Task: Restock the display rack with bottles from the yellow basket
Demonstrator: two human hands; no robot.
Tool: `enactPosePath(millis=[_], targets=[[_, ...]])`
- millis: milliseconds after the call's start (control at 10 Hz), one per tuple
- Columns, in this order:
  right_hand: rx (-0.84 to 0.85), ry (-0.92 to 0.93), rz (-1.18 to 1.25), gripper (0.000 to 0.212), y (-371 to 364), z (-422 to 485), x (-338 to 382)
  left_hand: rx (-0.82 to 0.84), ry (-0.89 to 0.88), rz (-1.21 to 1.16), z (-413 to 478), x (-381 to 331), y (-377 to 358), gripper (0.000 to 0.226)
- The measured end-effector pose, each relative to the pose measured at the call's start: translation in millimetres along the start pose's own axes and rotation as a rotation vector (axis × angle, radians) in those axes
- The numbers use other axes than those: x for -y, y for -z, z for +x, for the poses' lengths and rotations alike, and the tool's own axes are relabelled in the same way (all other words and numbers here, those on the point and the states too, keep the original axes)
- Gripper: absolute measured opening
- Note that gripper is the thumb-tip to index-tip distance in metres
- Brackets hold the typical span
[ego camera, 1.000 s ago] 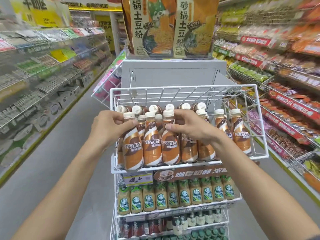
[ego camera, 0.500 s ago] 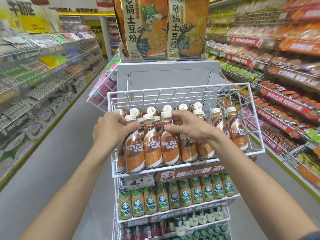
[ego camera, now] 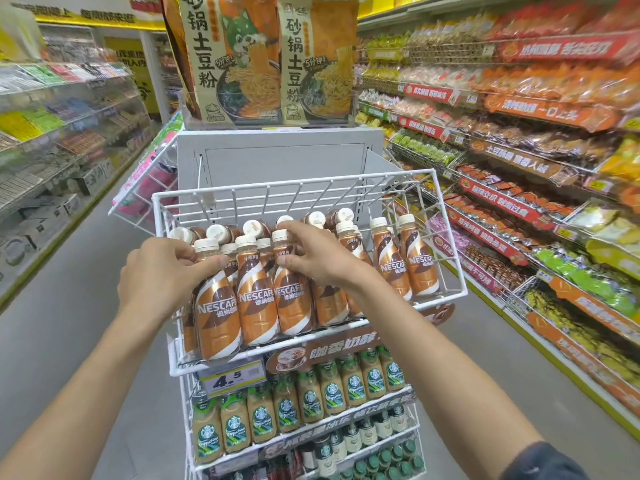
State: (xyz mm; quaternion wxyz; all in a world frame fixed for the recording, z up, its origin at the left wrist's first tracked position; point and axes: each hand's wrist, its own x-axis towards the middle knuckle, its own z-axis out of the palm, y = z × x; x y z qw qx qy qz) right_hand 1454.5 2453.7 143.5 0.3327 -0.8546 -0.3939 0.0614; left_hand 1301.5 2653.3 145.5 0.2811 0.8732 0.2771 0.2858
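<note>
A white wire display rack stands before me, its top tier holding several brown Nescafe bottles with white caps. My left hand grips the neck of the leftmost front Nescafe bottle, thumb across its shoulder. My right hand reaches over the middle bottles, its thumb against the third front bottle and its fingers curled round the bottle necks behind. Two more bottles stand apart at the tier's right end. The yellow basket is out of view.
Lower tiers hold Starbucks bottles and a 4.5 price tag. Large noodle packs top the grey stand behind. Stocked shelves line the aisle on the left and right. Grey floor lies on both sides.
Both hands stayed on the front row of bottles. The left hand's thumb shifted onto the leftmost bottle's shoulder, and the right hand's fingers moved slightly back among the necks.
</note>
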Motion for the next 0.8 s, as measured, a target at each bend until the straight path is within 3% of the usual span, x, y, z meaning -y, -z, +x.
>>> enactPosePath(millis=[300, 400, 600, 700, 800], targets=[[-0.069, 0.034, -0.004, 0.065, -2.7, -4.6, 4.3, 0.017, 0.021, 0.003, -1.2, -0.4, 3.8, 0.05], [-0.121, 0.078, 0.011, 0.057, 2.1, -7.3, 8.1, 0.016, 0.002, -0.063, -1.1, -3.2, 10.6, 0.06], [-0.157, 0.1, 0.013, 0.052, 56.8, -8.5, -0.1, -0.055, -0.17, -0.051, 0.2, -26.1, 25.2, 0.042], [-0.134, 0.092, -0.069, 0.047, 82.4, -6.6, -14.0, -0.014, -0.295, 0.007, 9.0, -43.9, 21.7, 0.04], [-0.105, 0.116, -0.221, 0.039, 90.4, -3.1, -22.6, 0.155, -0.378, 0.172, 17.8, -64.9, 7.6, 0.031]])
